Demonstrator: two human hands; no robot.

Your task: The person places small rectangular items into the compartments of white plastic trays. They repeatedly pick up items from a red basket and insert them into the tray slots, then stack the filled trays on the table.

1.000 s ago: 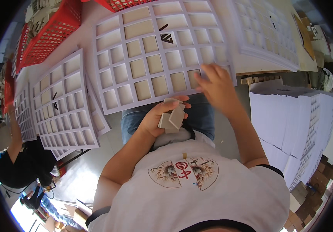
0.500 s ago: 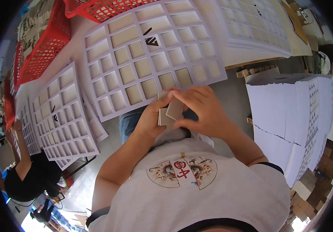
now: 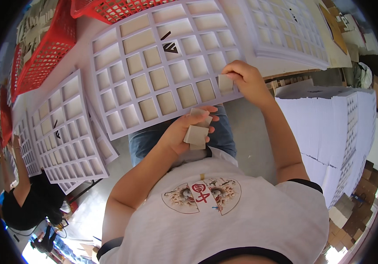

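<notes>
Your right hand (image 3: 247,80) pinches one tan square (image 3: 225,82) at the near edge of the white grid tray (image 3: 162,66), while your left hand (image 3: 184,132), nearer you, grips the spare squares (image 3: 197,132).

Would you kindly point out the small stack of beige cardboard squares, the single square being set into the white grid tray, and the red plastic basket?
stack of beige cardboard squares (image 3: 196,134): head view, top square's face.
single beige square (image 3: 225,83): head view, its centre.
red plastic mesh basket (image 3: 44,53): head view, side wall.
</notes>
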